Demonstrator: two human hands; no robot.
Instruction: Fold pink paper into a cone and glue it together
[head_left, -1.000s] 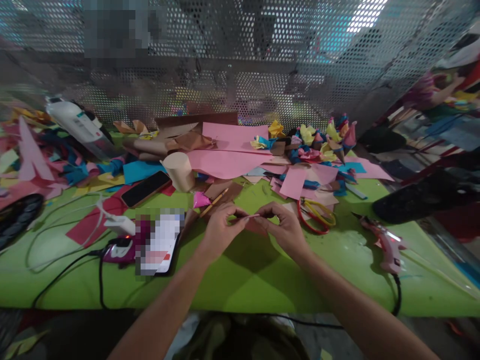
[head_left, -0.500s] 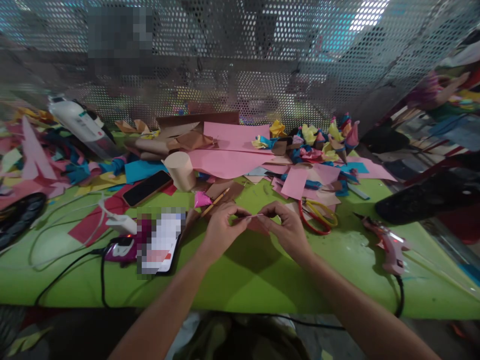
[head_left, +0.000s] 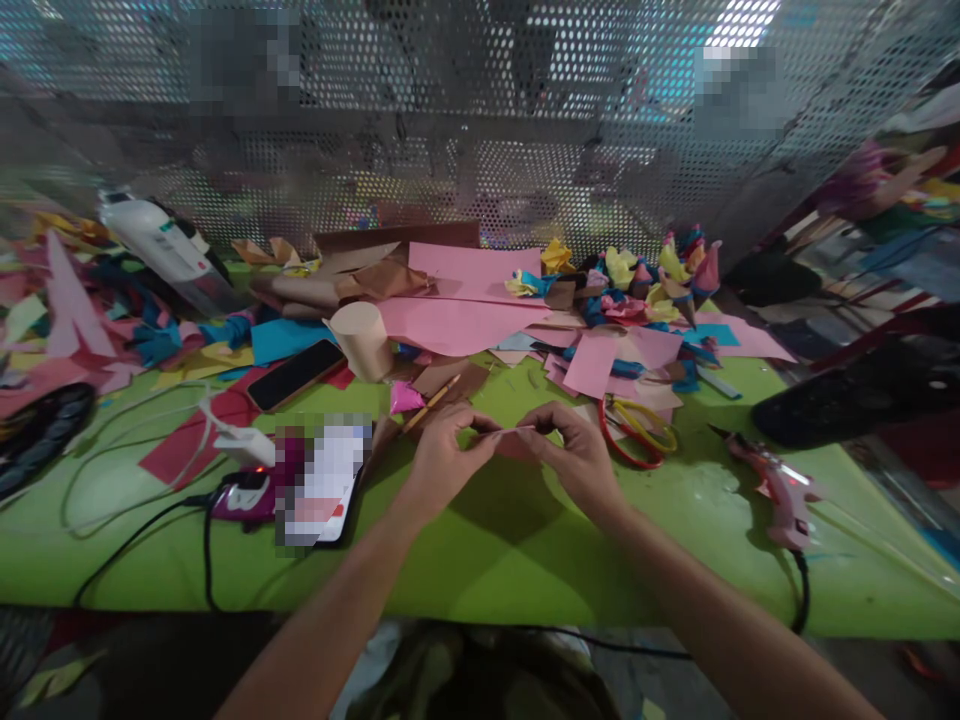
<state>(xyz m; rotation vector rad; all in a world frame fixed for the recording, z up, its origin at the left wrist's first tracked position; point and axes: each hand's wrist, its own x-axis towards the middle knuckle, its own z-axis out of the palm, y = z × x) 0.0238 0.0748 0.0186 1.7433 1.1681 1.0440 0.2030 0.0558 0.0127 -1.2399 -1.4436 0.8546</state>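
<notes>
Between my two hands is a small piece of pink paper [head_left: 516, 442], raised a little over the green tabletop [head_left: 495, 560]. My left hand [head_left: 450, 455] pinches its left edge between thumb and fingers. On the opposite edge, my right hand [head_left: 574, 455] grips it the same way. The paper's far side is partly hidden behind the fingers. Scissors with red and yellow handles [head_left: 637, 432] lie just right of my right hand. A pencil [head_left: 431, 403] rests beyond my left hand, beside a small bright pink packet [head_left: 406, 397].
A pink glue gun [head_left: 784, 495] lies at the right near a dark bottle [head_left: 855, 390]. Left are a lit phone [head_left: 330, 485], a purple power strip [head_left: 240, 497] with cords, and a dark phone [head_left: 295, 375]. Paper scraps and a beige paper cylinder [head_left: 361, 342] line the back.
The pink paper between my fingers bows up slightly more in the middle. Both hands stay in nearly the same place.
</notes>
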